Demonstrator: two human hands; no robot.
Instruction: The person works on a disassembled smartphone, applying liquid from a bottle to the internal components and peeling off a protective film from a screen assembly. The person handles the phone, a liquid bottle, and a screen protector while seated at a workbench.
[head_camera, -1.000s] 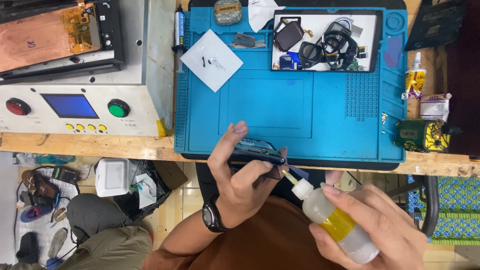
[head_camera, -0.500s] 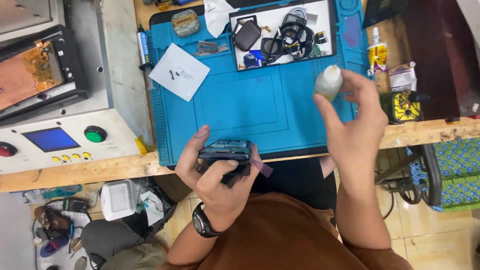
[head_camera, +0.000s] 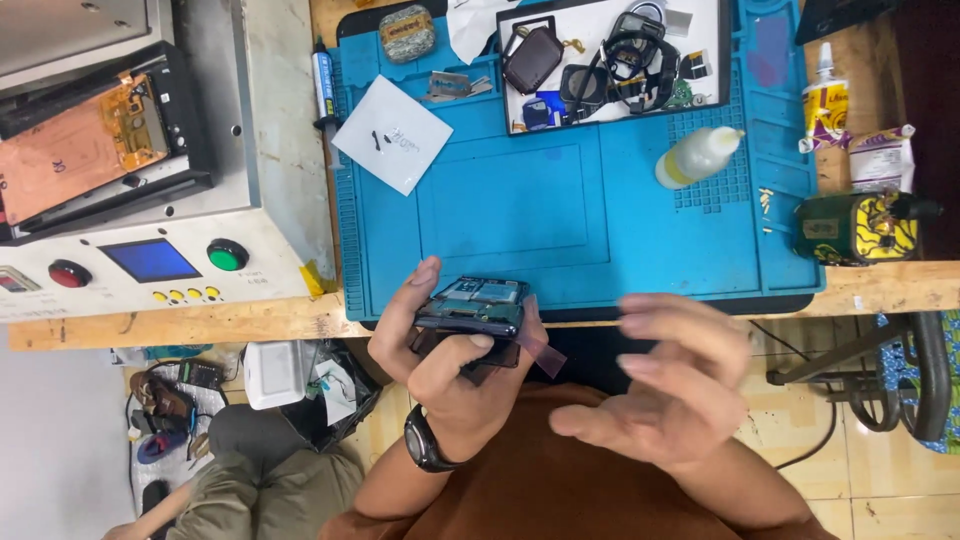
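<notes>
Opened phone (head_camera: 478, 305): glossy dark shell, bare metal inside. Under it, blue mat (head_camera: 520, 215): matt, rubbery. Squeeze bottle (head_camera: 697, 157) right on mat: translucent plastic. Paper sheet (head_camera: 392, 133) left on mat: plain white. Bench edge (head_camera: 180, 322): raw wood.

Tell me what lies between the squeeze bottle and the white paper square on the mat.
Head view: only bare blue mat between the squeeze bottle and the white paper square.

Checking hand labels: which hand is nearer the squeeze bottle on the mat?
Right. The right hand hovers empty and blurred below the squeeze bottle, off the blue mat's front edge. The left hand, farther left, holds the opened phone.
</notes>
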